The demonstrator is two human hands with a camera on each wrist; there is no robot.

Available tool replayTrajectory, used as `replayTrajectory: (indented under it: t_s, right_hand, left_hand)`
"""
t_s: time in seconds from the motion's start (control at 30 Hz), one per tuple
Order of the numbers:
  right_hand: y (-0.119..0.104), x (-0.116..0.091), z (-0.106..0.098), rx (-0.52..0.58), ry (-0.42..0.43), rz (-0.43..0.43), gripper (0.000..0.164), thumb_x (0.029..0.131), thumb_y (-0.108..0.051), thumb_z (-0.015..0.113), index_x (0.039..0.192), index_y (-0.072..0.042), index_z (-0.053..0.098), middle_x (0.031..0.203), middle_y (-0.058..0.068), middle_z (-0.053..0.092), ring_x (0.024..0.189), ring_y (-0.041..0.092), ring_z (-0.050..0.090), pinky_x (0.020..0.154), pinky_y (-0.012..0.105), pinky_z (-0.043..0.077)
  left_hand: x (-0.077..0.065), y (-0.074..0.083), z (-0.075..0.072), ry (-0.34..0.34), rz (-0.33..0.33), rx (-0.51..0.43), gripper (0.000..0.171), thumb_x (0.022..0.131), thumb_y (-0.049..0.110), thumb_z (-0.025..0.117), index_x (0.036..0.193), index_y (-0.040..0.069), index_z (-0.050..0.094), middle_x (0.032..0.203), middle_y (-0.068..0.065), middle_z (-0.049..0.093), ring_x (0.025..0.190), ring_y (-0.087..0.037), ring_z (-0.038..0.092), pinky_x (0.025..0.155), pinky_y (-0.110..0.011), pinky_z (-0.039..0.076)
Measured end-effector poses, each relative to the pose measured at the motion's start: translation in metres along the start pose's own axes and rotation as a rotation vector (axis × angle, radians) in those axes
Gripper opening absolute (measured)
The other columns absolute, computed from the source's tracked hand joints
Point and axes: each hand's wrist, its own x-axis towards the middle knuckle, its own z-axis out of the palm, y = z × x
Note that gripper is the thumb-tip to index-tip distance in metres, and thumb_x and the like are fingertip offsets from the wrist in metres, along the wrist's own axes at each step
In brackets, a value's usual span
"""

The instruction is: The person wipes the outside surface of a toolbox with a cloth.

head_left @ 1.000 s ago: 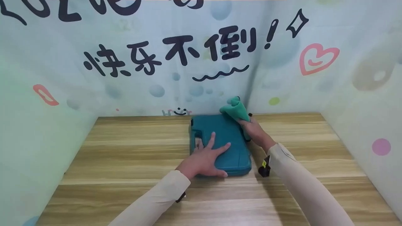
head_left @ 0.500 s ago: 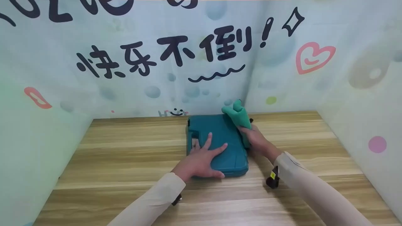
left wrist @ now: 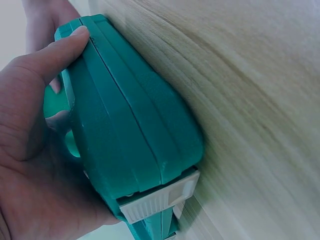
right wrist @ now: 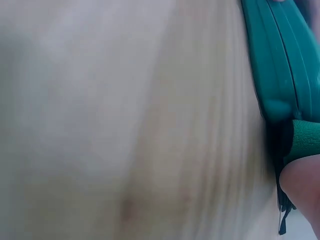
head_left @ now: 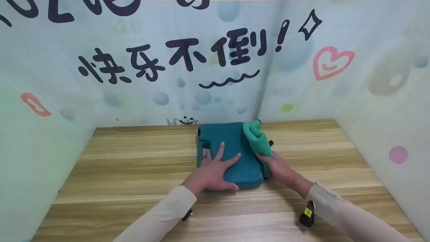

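A teal hard plastic carrying case point(head_left: 231, 137) lies flat on the wood-grain table. Across its near left part my left hand point(head_left: 209, 173) presses with spread, fairly straight fingers; two of them reach over the handle cutout. In the left wrist view its thumb point(left wrist: 67, 50) rests along the case's seamed edge, near a pale latch point(left wrist: 160, 197). My right hand point(head_left: 282, 170) grips a folded green cloth point(head_left: 257, 137) against the right side wall. Only a fingertip of that hand shows in the right wrist view, beside the cloth point(right wrist: 306, 138); its other fingers are hidden.
The wood-grain table point(head_left: 134, 174) extends around the case on all sides. A printed fabric backdrop point(head_left: 161, 97) with dark lettering closes off the back, and pale panels point(head_left: 386, 111) stand at both sides. Black wrist cameras point(head_left: 306, 215) hang below the sleeves.
My right hand has drawn the cloth along the case's right side, from the far end towards me. The left hand has stayed in place on the case. The head view has shifted slightly.
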Motion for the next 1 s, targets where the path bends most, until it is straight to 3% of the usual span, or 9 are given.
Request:
replayTrajectory:
  t_s: [0.37, 0.63, 0.83, 1.0]
  right_hand:
    - [0.003, -0.029, 0.018, -0.003, 0.098, 0.044, 0.074, 0.105, -0.039, 0.055, 0.158, -0.003, 0.018, 0.159, 0.012, 0.030, 0.146, 0.029, 0.024, 0.118, 0.053, 0.014]
    - [0.007, -0.044, 0.036, 0.131, 0.180, 0.032, 0.067, 0.104, -0.025, 0.055, 0.156, -0.001, 0.020, 0.156, 0.014, 0.030, 0.143, 0.030, 0.024, 0.119, 0.051, 0.012]
    - [0.006, -0.046, 0.055, 0.161, 0.327, 0.025, 0.066, 0.103, -0.019, 0.054, 0.156, 0.005, 0.021, 0.157, 0.019, 0.030, 0.144, 0.032, 0.023, 0.119, 0.051, 0.010]
    - [0.002, -0.043, 0.059, 0.162, 0.372, 0.014, 0.064, 0.105, -0.021, 0.052, 0.157, 0.001, 0.022, 0.157, 0.017, 0.032, 0.144, 0.031, 0.026, 0.119, 0.050, 0.012]
  left_hand:
    - [0.000, 0.000, 0.001, 0.005, -0.005, 0.017, 0.099, 0.083, 0.069, 0.071, 0.162, 0.042, 0.017, 0.167, -0.014, -0.015, 0.139, -0.066, -0.006, 0.111, -0.069, 0.017]
    - [-0.002, 0.001, 0.000, 0.016, 0.004, 0.038, 0.097, 0.085, 0.067, 0.070, 0.163, 0.039, 0.020, 0.168, -0.016, -0.012, 0.138, -0.068, -0.003, 0.111, -0.068, 0.020]
    - [0.000, 0.001, 0.001, 0.023, 0.005, 0.045, 0.097, 0.085, 0.067, 0.070, 0.163, 0.040, 0.019, 0.168, -0.015, -0.011, 0.139, -0.067, -0.003, 0.112, -0.067, 0.018]
    - [0.001, 0.002, 0.001, 0.014, 0.010, 0.048, 0.097, 0.085, 0.066, 0.070, 0.163, 0.040, 0.018, 0.167, -0.015, -0.013, 0.139, -0.066, -0.003, 0.113, -0.066, 0.016]
